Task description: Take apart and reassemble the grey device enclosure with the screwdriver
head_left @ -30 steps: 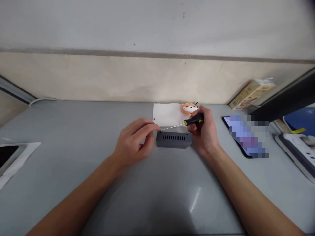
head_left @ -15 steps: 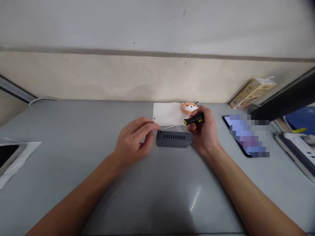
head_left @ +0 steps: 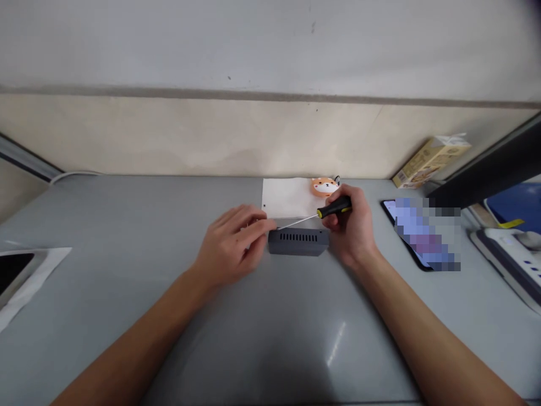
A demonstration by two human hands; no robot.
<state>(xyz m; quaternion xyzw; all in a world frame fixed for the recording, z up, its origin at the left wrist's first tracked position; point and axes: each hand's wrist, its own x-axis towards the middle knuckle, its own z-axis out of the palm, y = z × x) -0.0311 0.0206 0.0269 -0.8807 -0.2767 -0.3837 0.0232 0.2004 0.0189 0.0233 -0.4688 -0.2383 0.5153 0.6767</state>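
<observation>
A dark grey box with a row of slots [head_left: 298, 245] lies on the desk, with a small dark hole near the right end of its slotted face. My right hand [head_left: 353, 223] is closed around the black and yellow handle of a screwdriver [head_left: 333, 208]. Its thin metal shaft slants down left to the box's left corner. There my left hand [head_left: 230, 242] grips the box's left end between thumb and index finger, the fingertips beside the screwdriver tip. Whether a screw sits under the tip is hidden.
Behind the box lies a white sheet [head_left: 283, 194] with an orange and white animal-face item [head_left: 324, 186] on it. To the right are a phone [head_left: 418, 237], a carton [head_left: 429, 160] and a white device [head_left: 507, 259]. A dark-screened device [head_left: 14, 270] lies at far left.
The left index finger and thumb have drawn closer together at the box's corner. The screwdriver has tilted slightly, its handle still in my right hand. The view has shifted a little.
</observation>
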